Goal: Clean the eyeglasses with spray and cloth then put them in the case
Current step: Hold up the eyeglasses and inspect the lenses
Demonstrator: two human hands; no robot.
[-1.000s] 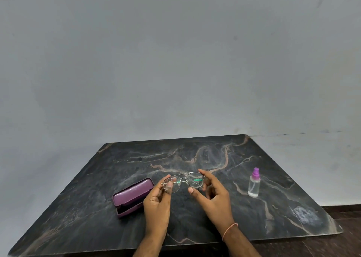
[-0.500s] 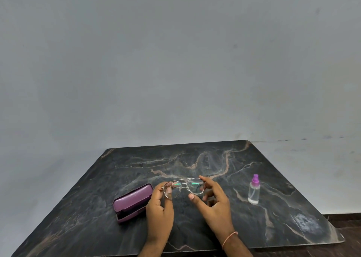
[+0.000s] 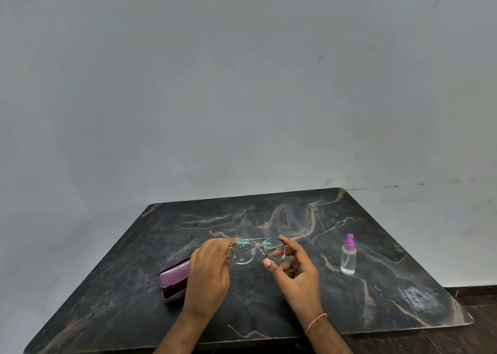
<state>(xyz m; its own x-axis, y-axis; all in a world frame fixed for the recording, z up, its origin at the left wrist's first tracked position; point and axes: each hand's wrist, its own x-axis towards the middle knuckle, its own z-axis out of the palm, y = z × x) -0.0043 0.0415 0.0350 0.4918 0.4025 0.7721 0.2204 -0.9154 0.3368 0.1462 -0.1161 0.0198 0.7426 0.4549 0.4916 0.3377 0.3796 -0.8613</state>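
Observation:
Thin metal-framed eyeglasses [image 3: 256, 251] are held above the dark marble table [image 3: 295, 219], lenses facing me. My left hand [image 3: 208, 275] pinches the left end of the frame. My right hand [image 3: 295, 270] holds the right lens rim between index finger and thumb. A purple glasses case [image 3: 172, 278] lies slightly ajar on the table, partly hidden behind my left hand. A small clear spray bottle [image 3: 348, 255] with a purple cap stands upright to the right. No cloth is in view.
A plain grey wall rises behind the table. The table's right edge [image 3: 468, 321] drops to a dark floor, with a pale smudge on the surface near that corner.
Both hands have tilted the eyeglasses more upright so the lenses face me. My left hand has shifted to the frame's left end, covering more of the case.

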